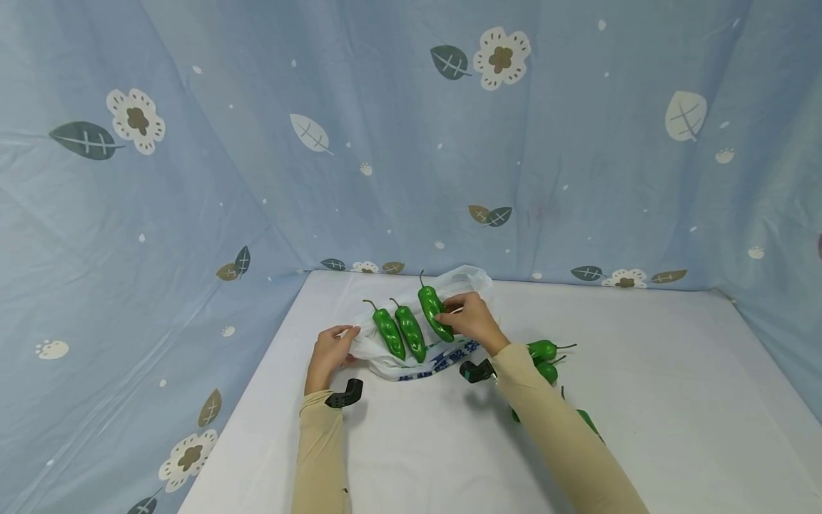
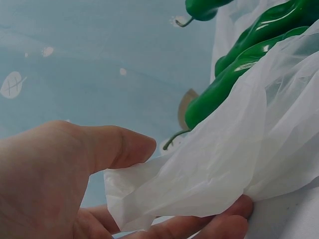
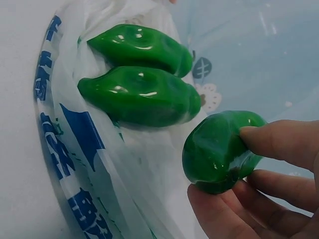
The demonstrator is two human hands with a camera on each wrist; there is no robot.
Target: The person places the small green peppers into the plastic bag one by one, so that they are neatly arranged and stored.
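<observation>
A white plastic bag point(image 1: 385, 365) with blue print lies on the table, two green peppers point(image 1: 388, 333) side by side on it. The right hand point(image 1: 474, 319) holds a third green pepper point(image 1: 432, 308) between thumb and fingers, over the bag's right part. In the right wrist view that pepper point(image 3: 214, 149) is seen end-on, beside the other two. At the bag's left edge is the left hand point(image 1: 330, 351); in the left wrist view the left hand point(image 2: 75, 164) grips the bag's edge point(image 2: 189, 179), thumb above and fingers below.
Several more green peppers point(image 1: 542, 349) lie on the white table point(image 1: 674, 400) to the right, partly hidden by the right forearm. A blue patterned cloth point(image 1: 385, 107) hangs behind and beside the table. Each wrist carries a black camera.
</observation>
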